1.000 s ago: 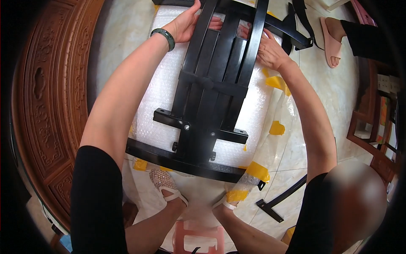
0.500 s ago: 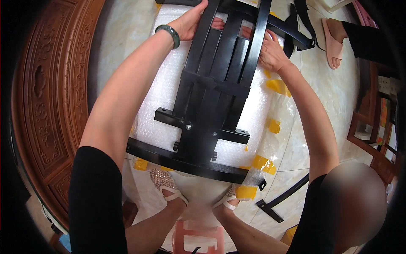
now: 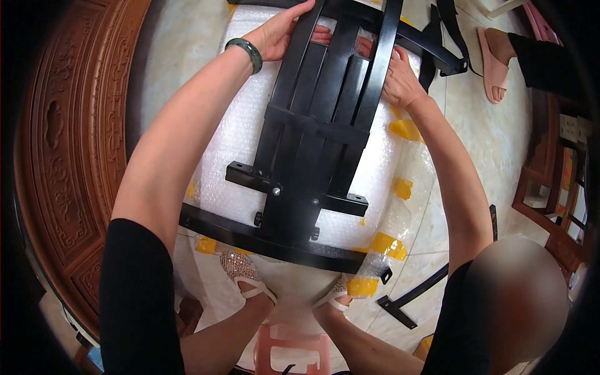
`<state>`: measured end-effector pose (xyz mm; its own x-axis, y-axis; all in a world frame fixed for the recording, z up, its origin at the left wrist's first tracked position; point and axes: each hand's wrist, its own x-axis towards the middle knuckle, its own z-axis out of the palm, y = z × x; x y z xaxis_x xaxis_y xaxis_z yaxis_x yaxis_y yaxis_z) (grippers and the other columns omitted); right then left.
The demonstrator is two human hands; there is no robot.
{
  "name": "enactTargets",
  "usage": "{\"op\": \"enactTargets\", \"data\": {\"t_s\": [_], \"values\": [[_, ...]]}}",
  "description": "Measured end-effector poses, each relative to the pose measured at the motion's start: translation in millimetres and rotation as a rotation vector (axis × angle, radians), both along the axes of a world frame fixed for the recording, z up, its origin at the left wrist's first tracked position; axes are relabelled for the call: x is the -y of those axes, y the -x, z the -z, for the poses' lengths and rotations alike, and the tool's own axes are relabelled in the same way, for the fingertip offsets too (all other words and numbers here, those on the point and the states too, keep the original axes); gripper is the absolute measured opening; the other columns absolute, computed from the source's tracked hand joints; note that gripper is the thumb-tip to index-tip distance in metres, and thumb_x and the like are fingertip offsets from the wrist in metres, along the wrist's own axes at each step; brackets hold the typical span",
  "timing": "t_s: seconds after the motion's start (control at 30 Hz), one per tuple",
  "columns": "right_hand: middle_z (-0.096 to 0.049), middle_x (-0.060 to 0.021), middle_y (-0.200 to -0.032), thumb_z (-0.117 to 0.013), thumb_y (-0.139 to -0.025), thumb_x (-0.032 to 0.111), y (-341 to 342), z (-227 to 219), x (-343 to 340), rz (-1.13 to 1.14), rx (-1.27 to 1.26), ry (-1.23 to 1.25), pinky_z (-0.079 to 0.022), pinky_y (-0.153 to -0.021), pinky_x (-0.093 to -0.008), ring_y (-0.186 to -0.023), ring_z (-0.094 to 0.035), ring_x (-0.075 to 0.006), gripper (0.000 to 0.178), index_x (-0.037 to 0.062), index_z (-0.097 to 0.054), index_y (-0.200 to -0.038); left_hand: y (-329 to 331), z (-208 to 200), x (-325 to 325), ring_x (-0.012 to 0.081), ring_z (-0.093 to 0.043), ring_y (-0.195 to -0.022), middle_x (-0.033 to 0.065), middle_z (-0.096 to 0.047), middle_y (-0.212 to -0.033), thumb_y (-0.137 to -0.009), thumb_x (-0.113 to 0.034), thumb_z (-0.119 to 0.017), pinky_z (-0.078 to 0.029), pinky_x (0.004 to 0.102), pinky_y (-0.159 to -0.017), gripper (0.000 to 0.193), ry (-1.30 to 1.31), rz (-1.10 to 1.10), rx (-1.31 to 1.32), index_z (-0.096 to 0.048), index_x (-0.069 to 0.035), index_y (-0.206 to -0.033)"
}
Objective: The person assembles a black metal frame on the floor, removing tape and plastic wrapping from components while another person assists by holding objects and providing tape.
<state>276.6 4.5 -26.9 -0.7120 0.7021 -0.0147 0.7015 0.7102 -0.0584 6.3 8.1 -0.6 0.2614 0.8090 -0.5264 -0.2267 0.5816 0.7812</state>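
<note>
A black metal frame (image 3: pixel 300 131) of long parallel bars lies over a flat bundle in bubble wrap (image 3: pixel 234 119). My left hand (image 3: pixel 281 34) grips its far left bar, the thumb on the outside and the fingertips showing through the gap. On the far right bar, my right hand (image 3: pixel 400 78) is closed round the metal, its fingers partly hidden under the bar. Two short brackets stick out near the frame's near end. A long curved crossbar (image 3: pixel 250 237) runs across that end, close to my feet.
A loose black bar (image 3: pixel 400 309) lies on the tiled floor at the right. Yellow tape (image 3: pixel 387 245) holds the wrap's edges. Carved wooden furniture (image 3: pixel 69 156) lines the left. Another person's slippered foot (image 3: pixel 495 69) is at the far right. A pink stool (image 3: pixel 292 347) stands below me.
The frame's near end sits very slightly further left in the picture. Both hands keep their hold on the far bars.
</note>
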Motion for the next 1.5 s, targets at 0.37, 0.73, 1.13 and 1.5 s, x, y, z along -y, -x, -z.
{"op": "enactTargets", "data": {"t_s": [0.37, 0.73, 1.13, 1.5], "values": [[-0.039, -0.0061, -0.147, -0.053, -0.089, 0.032, -5.5, 18.0, -5.5, -0.018, -0.294, 0.152, -0.020, -0.113, -0.0414, -0.134, -0.038, -0.0208, 0.055, 0.0160, -0.042, -0.140, 1.5, 0.5, -3.4, 0.0206, -0.069, -0.089, 0.0222, -0.065, -0.105, -0.086, -0.045, -0.064, -0.059, 0.0292, -0.077, 0.064, 0.006, 0.055, 0.106, -0.054, 0.008, -0.121], [-0.045, 0.0007, -0.143, -0.050, -0.093, 0.033, -1.7, 7.2, -21.0, -0.314, -0.065, -0.122, -0.016, -0.116, -0.0441, -0.138, -0.032, -0.0161, 0.036, 0.0252, -0.055, -0.128, -3.9, 6.1, -2.5, 0.0157, -0.069, -0.085, 0.0167, -0.067, -0.104, -0.083, -0.051, -0.065, -0.058, 0.0256, -0.077, 0.067, 0.018, -0.043, 0.162, -0.057, 0.007, -0.117], [-0.044, 0.0006, -0.143, -0.057, -0.088, 0.046, 8.0, 13.9, -16.7, -0.120, -0.225, 0.059, -0.010, -0.116, -0.0497, -0.142, -0.023, -0.0169, 0.043, 0.0297, -0.056, -0.127, -0.9, 13.3, -13.0, 0.0192, -0.058, -0.087, 0.0094, -0.061, -0.091, -0.088, -0.066, -0.039, -0.049, 0.0302, -0.081, 0.073, 0.006, 0.050, 0.335, -0.060, 0.001, -0.108], [-0.051, 0.0012, -0.137, -0.057, -0.086, 0.053, 10.5, 14.6, -23.9, -0.142, -0.247, 0.028, -0.009, -0.116, -0.0503, -0.140, -0.026, -0.0179, 0.041, 0.0315, -0.062, -0.121, 8.7, 3.2, -19.2, 0.0184, -0.066, -0.100, 0.0158, -0.063, -0.117, -0.100, -0.043, -0.035, -0.056, 0.0255, -0.083, 0.056, 0.066, 0.112, -0.052, -0.054, 0.002, -0.126]]}}
